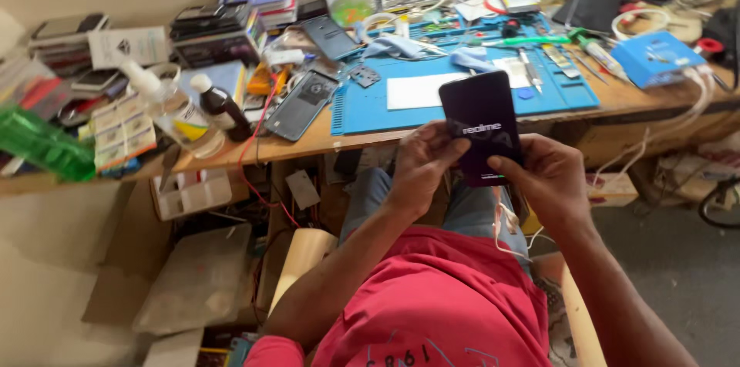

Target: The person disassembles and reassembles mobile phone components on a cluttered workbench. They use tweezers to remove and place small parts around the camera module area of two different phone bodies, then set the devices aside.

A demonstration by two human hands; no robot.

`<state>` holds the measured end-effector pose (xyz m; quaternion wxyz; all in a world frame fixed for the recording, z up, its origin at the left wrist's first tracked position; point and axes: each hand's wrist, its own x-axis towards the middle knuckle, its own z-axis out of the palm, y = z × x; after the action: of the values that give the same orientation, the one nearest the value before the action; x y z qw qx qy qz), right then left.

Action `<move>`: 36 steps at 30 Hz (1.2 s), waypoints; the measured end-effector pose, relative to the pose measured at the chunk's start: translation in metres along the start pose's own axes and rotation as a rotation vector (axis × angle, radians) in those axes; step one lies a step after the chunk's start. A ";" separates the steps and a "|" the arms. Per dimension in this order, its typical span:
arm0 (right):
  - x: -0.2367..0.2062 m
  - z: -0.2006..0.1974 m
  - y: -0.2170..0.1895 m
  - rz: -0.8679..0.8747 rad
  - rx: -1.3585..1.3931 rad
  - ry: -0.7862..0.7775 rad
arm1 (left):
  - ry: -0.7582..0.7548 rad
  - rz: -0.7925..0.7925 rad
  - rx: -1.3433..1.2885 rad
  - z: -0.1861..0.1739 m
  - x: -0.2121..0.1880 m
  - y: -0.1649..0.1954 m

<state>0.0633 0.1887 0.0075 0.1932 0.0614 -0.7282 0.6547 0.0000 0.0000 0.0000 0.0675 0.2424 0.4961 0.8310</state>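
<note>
I hold a black smartphone (481, 124) upright in front of me with both hands, its dark screen showing a white logo. My left hand (420, 163) grips its lower left edge, thumb lying on the screen. My right hand (543, 174) holds the lower right edge, its thumb across the bottom of the screen. The phone hovers above my lap, just in front of the wooden workbench edge (308, 143). Behind it lies a blue work mat (401, 101) with a white rectangular sheet (416, 91) on it.
The bench holds a phone back cover (302, 105), a dark bottle (221, 109), a clear bottle (173, 109), stacked boxes (220, 24), a blue box (659, 57), tools and cables. A green object (42, 147) sits at far left. Under the bench are cardboard, wires and a plastic tray (193, 193).
</note>
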 end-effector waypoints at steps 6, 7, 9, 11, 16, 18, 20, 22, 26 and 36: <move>0.071 0.001 -0.027 0.092 -0.003 -0.007 | 0.042 0.163 -0.042 -0.032 0.051 0.021; 0.088 0.006 -0.024 0.088 -0.031 -0.034 | 0.088 0.218 -0.014 -0.049 0.055 0.030; 0.119 0.012 -0.014 0.094 -0.070 -0.075 | 0.192 0.234 -0.021 -0.077 0.057 0.045; 0.147 0.021 0.005 0.197 0.042 -0.147 | 0.273 0.247 -0.014 -0.097 0.057 0.056; 0.175 0.040 0.046 0.436 0.178 -0.203 | 0.350 0.226 0.062 -0.127 0.036 0.082; 0.178 0.037 0.059 0.512 0.185 -0.230 | 0.359 0.219 0.064 -0.136 0.027 0.086; 0.182 0.030 0.066 0.550 0.231 -0.246 | 0.378 0.219 0.094 -0.145 0.023 0.091; 0.186 0.028 0.069 0.585 0.248 -0.250 | 0.400 0.220 0.150 -0.151 0.022 0.096; 0.197 0.031 0.063 0.689 0.182 -0.230 | 0.409 0.206 0.243 -0.157 0.028 0.108; 0.234 0.025 0.035 0.628 -0.345 -0.383 | 0.391 0.281 0.454 -0.155 0.058 0.109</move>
<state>-0.1681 0.2077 0.0580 -0.1478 -0.0763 -0.8334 0.5270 -0.1096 -0.1571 0.0527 -0.2001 0.1531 0.6339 0.7312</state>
